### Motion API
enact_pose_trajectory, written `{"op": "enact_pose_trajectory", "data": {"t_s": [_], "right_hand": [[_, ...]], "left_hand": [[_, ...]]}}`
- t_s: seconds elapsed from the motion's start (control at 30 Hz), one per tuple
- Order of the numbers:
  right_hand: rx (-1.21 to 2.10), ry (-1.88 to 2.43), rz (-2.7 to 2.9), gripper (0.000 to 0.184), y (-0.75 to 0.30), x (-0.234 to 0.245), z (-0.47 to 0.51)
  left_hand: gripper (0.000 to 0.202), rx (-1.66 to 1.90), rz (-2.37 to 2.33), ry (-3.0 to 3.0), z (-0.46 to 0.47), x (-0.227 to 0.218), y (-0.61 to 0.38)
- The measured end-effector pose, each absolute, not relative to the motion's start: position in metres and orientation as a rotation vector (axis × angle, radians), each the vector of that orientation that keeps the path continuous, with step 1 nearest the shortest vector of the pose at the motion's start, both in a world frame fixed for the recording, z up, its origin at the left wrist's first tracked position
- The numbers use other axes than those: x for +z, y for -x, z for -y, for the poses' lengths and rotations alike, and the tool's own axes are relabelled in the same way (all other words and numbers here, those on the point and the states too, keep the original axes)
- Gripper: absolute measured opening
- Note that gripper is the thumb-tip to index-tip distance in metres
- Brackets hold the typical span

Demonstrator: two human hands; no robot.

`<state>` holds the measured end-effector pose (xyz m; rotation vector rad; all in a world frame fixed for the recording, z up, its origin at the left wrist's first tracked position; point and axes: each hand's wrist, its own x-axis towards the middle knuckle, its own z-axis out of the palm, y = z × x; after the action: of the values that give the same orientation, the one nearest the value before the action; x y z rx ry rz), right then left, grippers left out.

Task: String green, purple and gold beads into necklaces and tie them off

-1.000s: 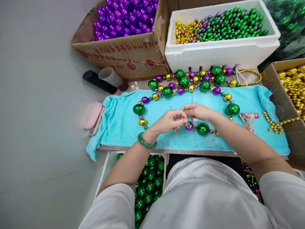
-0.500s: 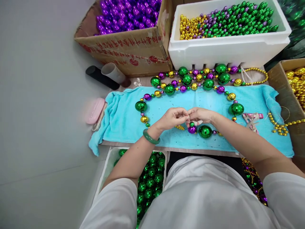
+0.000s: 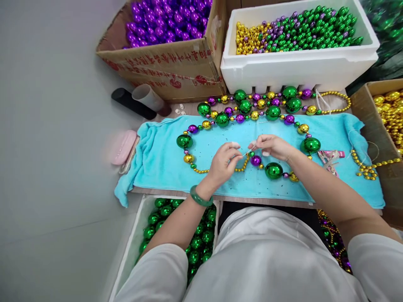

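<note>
A long bead necklace (image 3: 239, 119) of green, purple and gold balls lies in a loop on a turquoise towel (image 3: 163, 159). My left hand (image 3: 224, 162), with a green bangle (image 3: 200, 196) on the wrist, pinches the thin string at the gold small-bead end of the loop. My right hand (image 3: 273, 147) pinches the other string end just above a purple bead (image 3: 255, 160) and a large green bead (image 3: 273, 170). The string is stretched between the two pinches.
A cardboard box of purple beads (image 3: 170, 21) and a white foam box of mixed beads (image 3: 296, 29) stand behind the towel. A box of gold beads (image 3: 390, 113) is at the right, a tray of green beads (image 3: 176, 226) below. A pink case (image 3: 122, 147) lies at left.
My hands, pressed together over the purple bead before, have drawn apart. The left hand has dropped toward me and the string now shows taut between them.
</note>
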<state>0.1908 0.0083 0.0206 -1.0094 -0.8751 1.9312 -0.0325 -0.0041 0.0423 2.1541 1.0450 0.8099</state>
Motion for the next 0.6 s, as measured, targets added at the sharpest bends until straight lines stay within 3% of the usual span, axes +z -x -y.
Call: {"op": "enact_pose_trajectory", "data": {"t_s": [0.13,0.23,0.43,0.6], "right_hand": [[1.912,0.819,0.628,0.029,-0.199,0.022,0.006],[1.933,0.917,0.638,0.032,-0.196,0.022,0.012],[1.771,1.281,0.839,0.035,-0.188,0.022,0.007],[1.823,1.271,0.877,0.034,-0.189,0.034,0.008]], "left_hand": [[0.019,0.619,-1.256,-2.116,0.034,0.019,0.037],[0.018,0.531,-1.266,-1.931,0.051,0.007,0.032],[0.015,0.970,-0.971,-0.859,0.054,0.006,-0.002],[0.015,1.060,-0.760,-0.057,0.031,0.008,-0.032]]}}
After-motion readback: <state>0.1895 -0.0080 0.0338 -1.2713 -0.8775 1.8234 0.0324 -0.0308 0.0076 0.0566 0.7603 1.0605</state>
